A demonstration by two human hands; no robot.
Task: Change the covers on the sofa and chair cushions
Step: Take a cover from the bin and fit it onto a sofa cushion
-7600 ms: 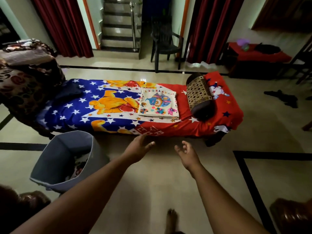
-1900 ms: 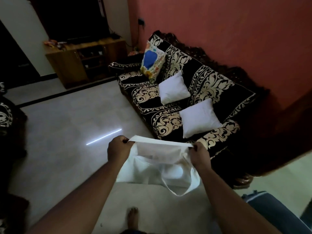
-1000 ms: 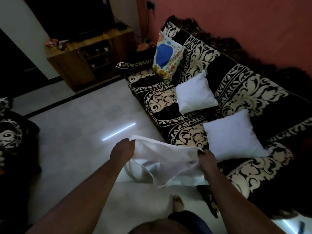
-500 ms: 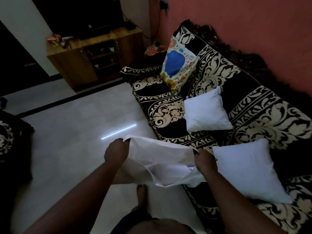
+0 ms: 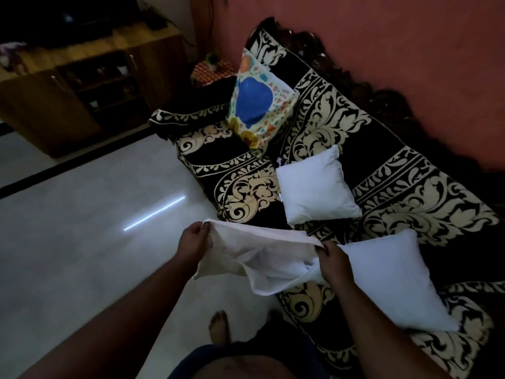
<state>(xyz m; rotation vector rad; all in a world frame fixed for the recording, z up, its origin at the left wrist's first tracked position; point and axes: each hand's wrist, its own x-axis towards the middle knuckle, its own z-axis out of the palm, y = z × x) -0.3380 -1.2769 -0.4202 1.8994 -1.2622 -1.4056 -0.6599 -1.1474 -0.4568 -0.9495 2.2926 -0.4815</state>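
I have the white cover [image 5: 262, 258] stretched between my two hands in front of me, over the sofa's [image 5: 410, 192] front edge. My left hand [image 5: 192, 243] pinches its upper hem at about nine o'clock of the cloth, fingers curled over the edge, and my right hand [image 5: 332, 259] grips the opposite end at three o'clock, thumb and fingers closed on the fabric. The cover is thin, limp cloth: it sags between my fists and hangs in loose folds at six o'clock, so I judge it weighs almost nothing and will slide or bunch unless I keep hold of the hem of the opening itself. The near bare cushion [image 5: 396, 280] lies just beside my right hand, at three o'clock; a second bare cushion [image 5: 314, 187] sits at one o'clock, and a printed cushion [image 5: 259, 105] at twelve. The bare cushions look soft and squashy, best taken by a corner and fed in.
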